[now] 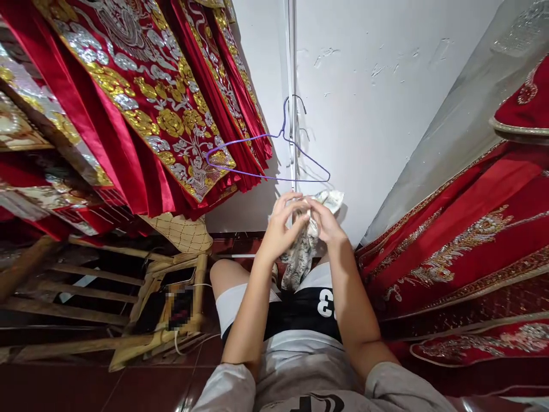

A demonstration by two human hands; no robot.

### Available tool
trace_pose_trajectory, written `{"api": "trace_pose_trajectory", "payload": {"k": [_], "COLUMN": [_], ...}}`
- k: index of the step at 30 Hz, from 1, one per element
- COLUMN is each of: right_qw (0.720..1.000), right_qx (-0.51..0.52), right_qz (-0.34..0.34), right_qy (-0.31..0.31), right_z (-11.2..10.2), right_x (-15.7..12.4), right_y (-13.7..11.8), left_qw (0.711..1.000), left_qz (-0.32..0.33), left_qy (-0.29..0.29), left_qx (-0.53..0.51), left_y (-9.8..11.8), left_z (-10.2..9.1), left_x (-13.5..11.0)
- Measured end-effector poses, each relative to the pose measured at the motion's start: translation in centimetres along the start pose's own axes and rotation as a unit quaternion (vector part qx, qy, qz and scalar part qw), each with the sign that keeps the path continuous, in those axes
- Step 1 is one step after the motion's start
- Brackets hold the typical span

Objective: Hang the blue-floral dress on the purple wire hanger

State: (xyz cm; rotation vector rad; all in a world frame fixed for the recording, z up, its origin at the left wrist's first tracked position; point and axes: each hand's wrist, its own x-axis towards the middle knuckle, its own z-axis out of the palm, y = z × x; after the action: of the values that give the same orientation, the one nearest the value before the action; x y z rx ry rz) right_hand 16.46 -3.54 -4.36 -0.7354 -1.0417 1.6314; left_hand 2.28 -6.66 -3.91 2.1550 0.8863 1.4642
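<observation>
My left hand (pixel 283 220) is closed in a pinch on a thin white cloth (pixel 297 268) with a grey-green print. On the cloth's other side, my right hand (pixel 325 222) pinches it too, the fingertips of both hands nearly meeting. Below the hands the cloth hangs bunched between my knees, while another part spreads out behind the right hand. Its full shape is hidden by the folds and fingers. Just beyond my hands, a purple clothes hanger (pixel 257 177) hangs by its hook on a thin white upright pole (pixel 291 57) with nothing on it.
Red garments with gold and silver embroidery (pixel 171 120) hang at the left. A beaded red garment (pixel 463 252) fills the right side. At lower left stands a bamboo chair (pixel 98 274), with a blurred-out device (pixel 180 308) and white cable. A white wall (pixel 364 103) is ahead.
</observation>
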Motion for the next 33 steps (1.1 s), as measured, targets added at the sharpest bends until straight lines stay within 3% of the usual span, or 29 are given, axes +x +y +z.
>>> {"api": "trace_pose_trajectory", "payload": {"k": [3, 6, 9, 11, 13, 16, 18, 21, 23, 25, 28, 30, 33], "right_qw": [0.993, 0.963, 0.914, 0.893, 0.882, 0.874, 0.872, 0.859, 0.854, 0.856, 0.866, 0.873, 0.878], "right_qx": [-0.097, -0.248, -0.379, -0.395, -0.401, -0.439, -0.456, -0.47, -0.472, -0.465, -0.45, -0.442, -0.434], "right_qz": [0.02, -0.016, -0.142, -0.213, -0.24, -0.205, -0.176, -0.196, -0.215, -0.22, -0.211, -0.2, -0.194], "right_qy": [-0.069, -0.106, -0.022, 0.043, 0.062, 0.045, 0.034, 0.041, 0.048, 0.051, 0.055, 0.05, 0.053], "right_z": [-0.1, -1.3, -3.3, -4.6, -5.5, -6.2, -6.5, -7.2, -7.7, -7.9, -7.5, -6.9, -6.2], "right_x": [-0.5, 0.4, 3.5, 6.6, 9.7, 12.9, 13.5, 12.3, 10.7, 8.9, 6.7, 5.7, 4.8], "right_y": [-3.0, -5.7, -7.4, -7.3, -6.4, -4.3, -3.2, -3.0, -3.5, -4.4, -5.6, -6.2, -6.7], "left_qw": [0.996, 0.972, 0.947, 0.935, 0.915, 0.865, 0.812, 0.728, 0.706, 0.734, 0.814, 0.851, 0.867], "left_qz": [-0.046, -0.095, -0.116, -0.115, -0.11, -0.137, -0.186, -0.265, -0.286, -0.25, -0.123, -0.069, -0.106], "left_qy": [-0.07, -0.208, -0.297, -0.311, -0.319, -0.356, -0.386, -0.403, -0.37, -0.305, -0.204, -0.171, -0.178], "left_qx": [-0.044, -0.055, 0.025, 0.128, 0.22, 0.326, 0.397, 0.488, 0.531, 0.553, 0.529, 0.491, 0.454], "left_y": [-1.9, -4.0, -5.1, -5.0, -4.6, -3.9, -3.7, -4.2, -4.7, -5.1, -5.7, -6.0, -6.9], "left_z": [-1.6, -3.3, -5.7, -7.6, -9.4, -11.4, -12.4, -13.7, -14.5, -15.0, -14.8, -14.3, -13.6], "left_x": [1.4, 2.7, 3.3, 3.4, 3.5, 3.6, 3.7, 3.9, 4.2, 4.7, 6.2, 7.4, 9.0]}}
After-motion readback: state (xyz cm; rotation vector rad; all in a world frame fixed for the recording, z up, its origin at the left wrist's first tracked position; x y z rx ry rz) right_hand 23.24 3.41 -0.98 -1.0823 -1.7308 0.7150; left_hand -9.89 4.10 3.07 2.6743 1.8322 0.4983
